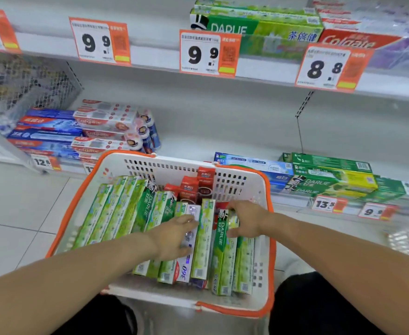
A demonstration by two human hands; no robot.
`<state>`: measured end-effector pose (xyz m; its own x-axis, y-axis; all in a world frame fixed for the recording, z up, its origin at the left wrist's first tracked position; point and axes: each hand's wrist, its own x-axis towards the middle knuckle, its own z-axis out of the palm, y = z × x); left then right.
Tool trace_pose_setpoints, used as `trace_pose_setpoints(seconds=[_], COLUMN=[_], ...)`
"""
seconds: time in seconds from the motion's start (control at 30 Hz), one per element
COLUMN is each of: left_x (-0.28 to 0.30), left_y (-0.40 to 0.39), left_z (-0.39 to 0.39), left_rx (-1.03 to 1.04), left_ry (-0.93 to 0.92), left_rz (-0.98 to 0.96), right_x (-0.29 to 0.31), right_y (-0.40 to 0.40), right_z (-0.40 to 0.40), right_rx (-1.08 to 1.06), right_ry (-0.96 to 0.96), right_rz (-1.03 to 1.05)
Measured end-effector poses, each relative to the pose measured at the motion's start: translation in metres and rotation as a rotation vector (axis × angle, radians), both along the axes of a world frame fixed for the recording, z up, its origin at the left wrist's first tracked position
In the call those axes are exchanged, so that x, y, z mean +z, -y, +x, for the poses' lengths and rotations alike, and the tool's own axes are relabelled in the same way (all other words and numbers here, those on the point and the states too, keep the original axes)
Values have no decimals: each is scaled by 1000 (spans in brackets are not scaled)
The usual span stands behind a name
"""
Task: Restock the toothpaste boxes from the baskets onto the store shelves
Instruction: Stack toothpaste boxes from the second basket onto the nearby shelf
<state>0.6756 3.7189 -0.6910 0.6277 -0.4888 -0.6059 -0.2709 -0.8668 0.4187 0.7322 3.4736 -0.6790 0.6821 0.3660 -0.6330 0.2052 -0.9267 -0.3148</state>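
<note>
A white basket [242, 182] with an orange rim sits on the floor in front of me, packed with several green Darlie toothpaste boxes [116, 213] standing on edge, a white and purple box [186, 267] and some red boxes [191, 187] at the back. My left hand [174, 235] lies over the white and purple box, fingers reaching onto a green box [202, 250]. My right hand [244, 221] grips the top of another green Darlie box [221, 247], fingers curled over its end.
The lower shelf [222, 141] holds Colgate boxes [102, 122] at the left and green Darlie boxes [331, 177] at the right. The upper shelf carries Darlie boxes [259, 27], Colgate boxes and orange price tags [208, 52]. A wire basket [17, 85] hangs at far left.
</note>
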Motion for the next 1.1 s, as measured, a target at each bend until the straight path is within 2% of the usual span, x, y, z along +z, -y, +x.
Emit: trace_pose_setpoints(seconds=[0.13, 0.2, 0.27, 0.37, 0.43, 0.53, 0.6, 0.67, 0.7, 0.8, 0.87, 0.97, 1.1], left_x=[5, 10, 17, 30, 35, 44, 45, 43, 41, 32, 29, 24, 20], left_y=[15, 24, 31, 38, 37, 31, 23, 13, 8, -3, -3, -5, -8], left_z=[8, 15, 23, 33, 36, 37, 35, 30, 26, 15, 9, 8, 10], left_rx=[-58, -34, 125, 480, 611, 705, 762, 808, 838, 901, 917, 943, 872], left_ry=[-2, 32, -7, -208, -313, -399, -396, -369, -362, -365, -371, -362, -375], left_rz=[95, 93, -47, -385, -531, -625, -622, -586, -566, -509, -469, -425, -367], right_x=[14, 18, 30, 62, 80, 85, 76, 59, 50, 15, 0, 0, 1], right_y=[-13, -15, -12, -6, -4, -5, -8, -8, -6, 6, 8, 5, 7], right_z=[-12, -15, -5, 21, 33, 37, 37, 36, 35, 32, 26, 23, 26], right_rx=[-202, -235, -257, -344, -444, -556, -618, -620, -544, -119, 70, 155, 119], right_ry=[140, 177, 179, 94, 3, -109, -239, -335, -299, -101, -89, -153, -113], right_rz=[139, 173, 268, 495, 663, 808, 863, 787, 655, 65, -180, -245, -229])
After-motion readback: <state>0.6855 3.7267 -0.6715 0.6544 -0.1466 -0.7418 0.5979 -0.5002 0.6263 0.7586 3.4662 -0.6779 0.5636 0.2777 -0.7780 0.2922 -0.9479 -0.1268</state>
